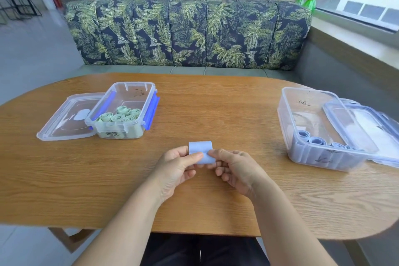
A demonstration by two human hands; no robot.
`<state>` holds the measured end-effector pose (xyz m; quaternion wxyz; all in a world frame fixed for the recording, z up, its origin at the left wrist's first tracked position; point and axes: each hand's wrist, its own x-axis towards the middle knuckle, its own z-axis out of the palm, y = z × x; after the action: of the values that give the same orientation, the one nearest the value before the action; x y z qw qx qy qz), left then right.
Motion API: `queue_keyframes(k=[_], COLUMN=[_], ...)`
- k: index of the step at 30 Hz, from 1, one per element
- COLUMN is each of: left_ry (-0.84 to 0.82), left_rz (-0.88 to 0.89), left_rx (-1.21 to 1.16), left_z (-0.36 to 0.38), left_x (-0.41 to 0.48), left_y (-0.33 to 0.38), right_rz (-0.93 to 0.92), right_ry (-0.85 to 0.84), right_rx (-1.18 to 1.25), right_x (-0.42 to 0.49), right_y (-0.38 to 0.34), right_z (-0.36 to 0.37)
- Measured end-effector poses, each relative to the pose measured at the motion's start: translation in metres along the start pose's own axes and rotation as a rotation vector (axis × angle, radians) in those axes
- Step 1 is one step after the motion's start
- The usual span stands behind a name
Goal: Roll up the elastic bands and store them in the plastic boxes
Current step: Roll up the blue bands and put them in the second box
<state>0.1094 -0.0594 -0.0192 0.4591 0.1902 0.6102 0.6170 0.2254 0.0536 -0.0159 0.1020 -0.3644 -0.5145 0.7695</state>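
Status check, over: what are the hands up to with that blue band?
Both left hand and right hand pinch rolled blue band over table. Blue-roll box open at right, lid overlapping its right side. Nothing lies between.

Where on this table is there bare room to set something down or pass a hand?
Widest bare patch of table: between the green-roll box and blue-roll box, beyond the left hand and right hand gripping the blue band. Near strips outside each forearm are bare too. Crowded: flat lid against the green-roll box, leaning lid on the blue-roll box.
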Motion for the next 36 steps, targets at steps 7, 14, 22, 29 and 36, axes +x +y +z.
queue_keyframes(k=[7, 14, 22, 29, 36], left_ry=[0.064, 0.059, -0.039, -0.132, -0.037], left_rz=[0.028, 0.04, 0.089, 0.126, 0.167], left_rx=[-0.047, -0.032, 0.012, -0.039, -0.072], left_z=[0.001, 0.003, -0.002, -0.009, -0.008], left_x=[0.005, 0.011, 0.019, 0.03, 0.046], left_y=[-0.002, -0.002, -0.001, 0.0, -0.002], right_rz=[-0.084, -0.186, -0.267, -0.248, -0.258], right_ry=[-0.021, -0.064, -0.062, -0.056, 0.017], right_rx=[0.06, 0.036, 0.039, 0.033, 0.02], right_x=[-0.005, 0.001, 0.012, 0.023, 0.038], right_y=[0.003, 0.005, 0.008, 0.001, -0.005], right_z=[-0.002, -0.005, -0.008, -0.009, -0.006])
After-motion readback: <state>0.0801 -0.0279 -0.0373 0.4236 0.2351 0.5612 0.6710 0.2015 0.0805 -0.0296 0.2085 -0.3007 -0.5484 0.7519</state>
